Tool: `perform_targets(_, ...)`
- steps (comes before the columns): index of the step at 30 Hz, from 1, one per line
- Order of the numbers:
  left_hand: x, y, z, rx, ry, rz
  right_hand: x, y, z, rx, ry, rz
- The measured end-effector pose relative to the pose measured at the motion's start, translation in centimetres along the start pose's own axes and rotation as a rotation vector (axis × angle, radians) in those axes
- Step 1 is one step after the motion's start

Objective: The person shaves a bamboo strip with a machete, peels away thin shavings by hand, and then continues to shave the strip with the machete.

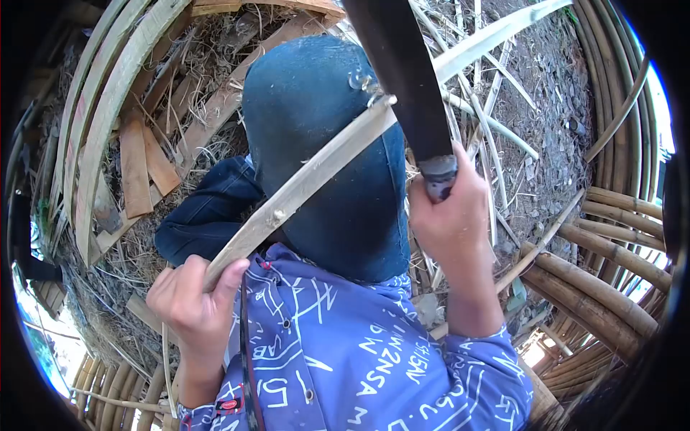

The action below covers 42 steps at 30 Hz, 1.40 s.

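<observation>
My left hand (pixel 190 305) is closed around the lower end of a pale, flat bamboo strip (pixel 316 172). The strip slants up to the right across a dark blue trouser-covered leg (pixel 316 93), with curled shavings on it and around its far end. In my right hand (pixel 456 208) is the dark handle of a machete, fingers wrapped round it. The machete's broad dark blade (pixel 406 79) points upward and overlaps the strip's far tip in this view.
Long curved strips (pixel 108 108) and reddish-brown wood pieces (pixel 134 165) lie at the left. Behind the blade is another pale strip (pixel 503 36), over ground littered with shavings and thin sticks. Bamboo poles (pixel 596 294) are stacked at the right.
</observation>
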State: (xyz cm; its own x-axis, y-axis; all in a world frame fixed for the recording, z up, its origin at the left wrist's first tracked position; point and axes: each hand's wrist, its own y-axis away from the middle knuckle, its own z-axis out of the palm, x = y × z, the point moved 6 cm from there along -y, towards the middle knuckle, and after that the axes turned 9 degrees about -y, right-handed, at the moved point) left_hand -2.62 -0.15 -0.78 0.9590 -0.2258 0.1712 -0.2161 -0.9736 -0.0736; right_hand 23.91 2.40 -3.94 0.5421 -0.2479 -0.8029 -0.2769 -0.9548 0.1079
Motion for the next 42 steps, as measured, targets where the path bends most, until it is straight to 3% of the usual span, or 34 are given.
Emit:
perform_targets(5, 0.7, -0.9, -0.3, 0.065, -0.044, 0.040, 0.5, -1.6, -0.8, -0.035, 0.050, 0.104)
perform_targets(7, 0.5, -1.0, -0.3, 0.078, -0.055, 0.019, -0.1, -0.9, -0.2, -0.020, -0.028, -0.022)
perform_targets(8, 0.3, -0.9, -0.4, 0.072, -0.035, 0.007, 0.7, -1.7, -0.7, -0.098, -0.037, 0.039)
perform_targets(11, 0.3, -0.9, -0.5, 0.086, -0.007, -0.013, 0.9, -2.7, -1.2, -0.008, -0.001, 0.159)
perform_targets(13, 0.4, -1.3, -0.6, 0.080, -0.009, -0.028, -0.4, -0.4, 0.5, -0.039, -0.055, -0.069)
perform_targets(17, 0.2, -1.4, -0.3, 0.079, 0.008, -0.019, 0.6, -2.5, -1.0, -0.079, 0.017, 0.099)
perform_targets(19, 0.5, -1.9, -0.6, 0.094, 0.003, -0.036, 0.4, -2.3, -0.5, 0.008, 0.038, 0.141)
perform_targets(22, -0.3, -1.9, -0.5, 0.092, 0.023, -0.050, -0.8, 0.4, 1.8, -0.061, -0.044, -0.122)
perform_targets(23, -0.3, -2.0, -0.4, 0.091, 0.018, -0.039, -0.8, -0.1, 1.4, -0.053, -0.051, -0.117)
perform_targets(25, 0.0, -1.9, -0.4, 0.109, 0.025, -0.034, 0.0, -1.9, 0.3, -0.081, 0.044, 0.098)
perform_targets(27, 0.2, -2.1, -0.5, 0.105, 0.013, -0.045, -0.7, -1.3, 0.9, -0.046, 0.079, 0.118)
perform_targets(30, -0.1, -2.1, -0.6, 0.114, 0.015, -0.034, -2.1, 0.5, 1.7, -0.092, 0.058, -0.120)
perform_targets(33, 0.3, -2.5, -0.6, 0.116, 0.025, -0.020, -0.7, -1.8, 0.2, -0.063, 0.167, 0.039)
perform_targets(35, 0.2, -2.2, -0.4, 0.111, 0.028, -0.030, -1.4, -0.6, 1.2, -0.044, 0.080, 0.072)
perform_targets(37, -0.6, -2.2, -0.2, 0.164, 0.074, -0.073, -2.6, 1.0, 2.1, -0.112, 0.113, -0.165)
perform_targets(38, -0.9, -2.0, 0.0, 0.133, 0.100, -0.081, -1.2, 0.5, 1.9, -0.158, -0.002, -0.069)
perform_targets(39, -0.6, -2.1, 0.0, 0.129, 0.092, -0.072, -1.1, -0.3, 1.2, -0.165, 0.072, 0.001)
perform_targets(41, 0.1, -2.5, -0.3, 0.171, 0.090, -0.070, -1.8, -0.9, 1.1, -0.079, 0.037, 0.067)
perform_targets(42, 0.1, -2.8, -0.4, 0.121, 0.039, -0.081, -1.9, 0.1, 2.0, -0.141, 0.012, 0.063)
